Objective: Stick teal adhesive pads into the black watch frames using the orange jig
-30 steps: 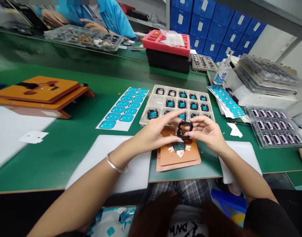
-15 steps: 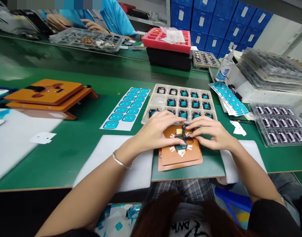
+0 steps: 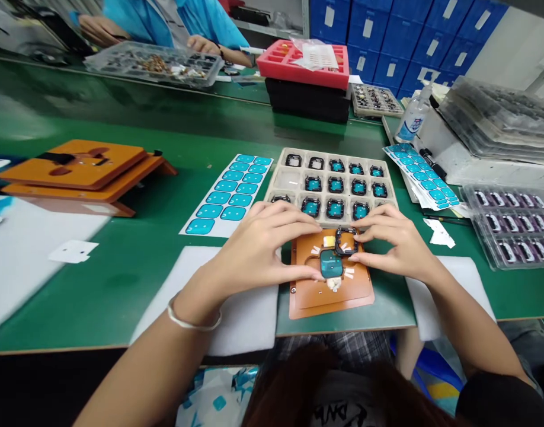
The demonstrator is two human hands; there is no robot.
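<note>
My right hand (image 3: 394, 243) pinches a small black square frame (image 3: 337, 242), which looks like a watch case, by its right side. It is held over the upper right of an orange fixture plate (image 3: 307, 296). In the plate's middle recess sits a teal, rounded-square piece (image 3: 331, 264), with small white strips around it. My left hand (image 3: 267, 246) is open at the plate's left side, fingers spread and arched above it. Its thumb tip lies near the teal piece's lower left edge; whether they touch I cannot tell.
Behind the plate stands a beige tray (image 3: 278, 179) of black frames, many with teal film. Teal sticker sheets (image 3: 225, 198) lie left and right. An orange stand (image 3: 83, 172) is far left, a clear tray (image 3: 485, 237) at right. Across the bench, a co-worker's hand (image 3: 205, 45) rests beside a parts box.
The black frame has turned from edge-on to showing its opening, and my left fingers have drawn back from it. More of the teal piece shows. The view has shifted slightly.
</note>
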